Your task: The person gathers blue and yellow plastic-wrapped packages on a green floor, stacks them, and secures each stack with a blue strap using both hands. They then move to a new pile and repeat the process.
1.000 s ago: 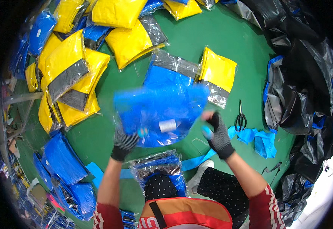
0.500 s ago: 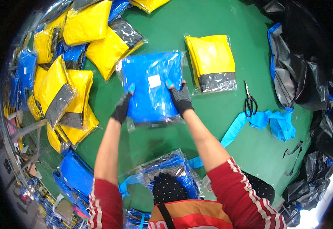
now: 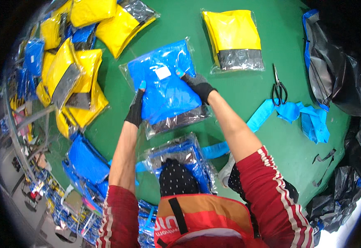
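Note:
Between my two hands I hold a blue folded package (image 3: 164,89) in clear plastic, with a dark band along its near edge and a white label on top. My left hand (image 3: 138,105), in a dark glove with bare fingertips, grips its left side, thumb on top. At the right side my right hand (image 3: 197,84), gloved the same way, holds it with the thumb near the label. The fingers beneath are hidden. Closer to me lies a stack of blue and grey bagged packages (image 3: 184,151), partly under my dotted knee.
A yellow and dark bagged package (image 3: 232,35) lies beyond my right hand. Black scissors (image 3: 279,90) and a light blue strip (image 3: 261,115) are at right. Yellow packages (image 3: 87,62) pile up at left, near blue packages (image 3: 87,159). Black sheeting (image 3: 333,70) borders the green surface (image 3: 176,20).
Still held by both hands, the blue package has tilted, its near edge swinging to the right. The surroundings have shifted upward in view on the far side.

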{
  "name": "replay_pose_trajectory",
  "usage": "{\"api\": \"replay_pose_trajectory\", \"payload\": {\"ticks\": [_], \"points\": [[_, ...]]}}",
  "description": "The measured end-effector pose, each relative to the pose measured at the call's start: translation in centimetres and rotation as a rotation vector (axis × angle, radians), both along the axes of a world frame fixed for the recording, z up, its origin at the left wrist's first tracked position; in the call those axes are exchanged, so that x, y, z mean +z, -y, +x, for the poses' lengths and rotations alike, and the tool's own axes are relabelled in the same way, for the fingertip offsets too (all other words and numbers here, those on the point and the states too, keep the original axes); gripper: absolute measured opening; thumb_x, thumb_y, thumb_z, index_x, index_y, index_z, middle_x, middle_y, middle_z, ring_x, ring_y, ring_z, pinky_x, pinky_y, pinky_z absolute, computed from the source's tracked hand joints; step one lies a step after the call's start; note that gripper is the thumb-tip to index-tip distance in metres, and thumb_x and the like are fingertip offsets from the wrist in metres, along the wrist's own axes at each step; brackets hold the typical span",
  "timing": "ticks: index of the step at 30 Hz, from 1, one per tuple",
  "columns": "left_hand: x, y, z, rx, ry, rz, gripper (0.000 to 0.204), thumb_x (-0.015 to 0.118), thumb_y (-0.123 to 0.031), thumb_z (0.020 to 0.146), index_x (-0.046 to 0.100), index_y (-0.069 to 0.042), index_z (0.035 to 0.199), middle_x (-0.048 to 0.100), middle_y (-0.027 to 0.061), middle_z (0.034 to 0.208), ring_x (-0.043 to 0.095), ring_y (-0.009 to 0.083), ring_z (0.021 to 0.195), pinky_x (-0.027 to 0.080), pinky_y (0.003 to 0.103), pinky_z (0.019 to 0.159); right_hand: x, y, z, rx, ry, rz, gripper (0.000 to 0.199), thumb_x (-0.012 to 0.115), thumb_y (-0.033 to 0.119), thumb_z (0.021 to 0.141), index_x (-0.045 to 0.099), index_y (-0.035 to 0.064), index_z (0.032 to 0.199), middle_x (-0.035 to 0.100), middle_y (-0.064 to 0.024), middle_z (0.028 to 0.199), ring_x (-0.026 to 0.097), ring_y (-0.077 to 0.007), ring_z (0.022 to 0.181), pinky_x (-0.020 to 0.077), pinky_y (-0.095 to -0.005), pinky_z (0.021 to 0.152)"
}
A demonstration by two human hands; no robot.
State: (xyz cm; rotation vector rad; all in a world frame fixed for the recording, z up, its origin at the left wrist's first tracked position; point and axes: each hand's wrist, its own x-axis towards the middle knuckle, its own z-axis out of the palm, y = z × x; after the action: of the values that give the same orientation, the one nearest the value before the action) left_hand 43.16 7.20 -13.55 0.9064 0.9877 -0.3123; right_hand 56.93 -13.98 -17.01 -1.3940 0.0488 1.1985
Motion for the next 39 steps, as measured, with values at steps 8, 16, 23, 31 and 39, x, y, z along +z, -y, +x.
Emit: {"api": "replay_pose_trajectory", "payload": {"ticks": [8, 16, 23, 31, 39], "points": [[20.0, 3.6, -6.9, 0.121, 0.022, 0.280, 0.080, 0.056, -0.056, 0.079, 0.031, -0.006, 0.136, 0.046, 0.0138, 0.127, 0.051, 0.0254, 0.110, 0.043, 0.040, 0.093, 16.1, 0.4, -4.0, 0.056, 0.121, 0.102, 0.087, 0.065, 0.064, 0.064, 0.053, -0.0038, 0.116, 0.060, -0.0252, 0.104, 0.062, -0.0317, 0.091, 0.0488, -0.0387, 0.079], [25.7, 10.7, -28.1, 0.268, -0.184, 0.379, 0.076, 0.049, -0.057, 0.083, 0.030, -0.005, 0.136, 0.042, 0.0120, 0.132, 0.044, 0.0278, 0.117, 0.037, 0.042, 0.099, 25.6, 8.2, -19.9, 0.081, 0.174, 0.014, 0.078, 0.070, 0.049, 0.068, 0.044, -0.0014, 0.121, 0.056, -0.0240, 0.112, 0.055, -0.0354, 0.105, 0.0437, -0.0415, 0.089], [14.2, 17.4, -39.8, -0.645, -0.328, 0.756, 0.058, 0.049, -0.037, 0.088, 0.034, -0.001, 0.131, 0.042, 0.0199, 0.129, 0.042, 0.0336, 0.116, 0.032, 0.042, 0.098, 17.4, 15.5, -29.2, -0.005, 0.047, -0.086, 0.076, 0.074, 0.040, 0.070, 0.041, 0.0009, 0.126, 0.055, -0.0194, 0.116, 0.053, -0.0285, 0.107, 0.0420, -0.0380, 0.092], [21.8, 16.4, -29.1, -0.861, -0.143, 1.458, 0.089, 0.064, -0.047, 0.072, 0.024, -0.001, 0.138, 0.025, 0.0297, 0.138, 0.022, 0.0462, 0.128, 0.021, 0.044, 0.107, 16.7, 16.0, -29.9, 0.156, 0.228, -0.201, 0.084, 0.071, 0.049, 0.067, 0.039, 0.0047, 0.130, 0.048, -0.0222, 0.124, 0.046, -0.0380, 0.115, 0.0377, -0.0421, 0.096], [24.9, 15.0, -15.8, -1.221, -0.044, 1.170, 0.084, 0.072, -0.043, 0.065, 0.035, -0.005, 0.130, 0.039, 0.0245, 0.127, 0.036, 0.0413, 0.118, 0.029, 0.047, 0.100, 19.5, 14.6, -28.8, 0.144, 0.177, -0.391, 0.086, 0.070, 0.051, 0.068, 0.037, 0.0021, 0.130, 0.044, -0.0244, 0.127, 0.044, -0.0389, 0.116, 0.0365, -0.0420, 0.097]]}}
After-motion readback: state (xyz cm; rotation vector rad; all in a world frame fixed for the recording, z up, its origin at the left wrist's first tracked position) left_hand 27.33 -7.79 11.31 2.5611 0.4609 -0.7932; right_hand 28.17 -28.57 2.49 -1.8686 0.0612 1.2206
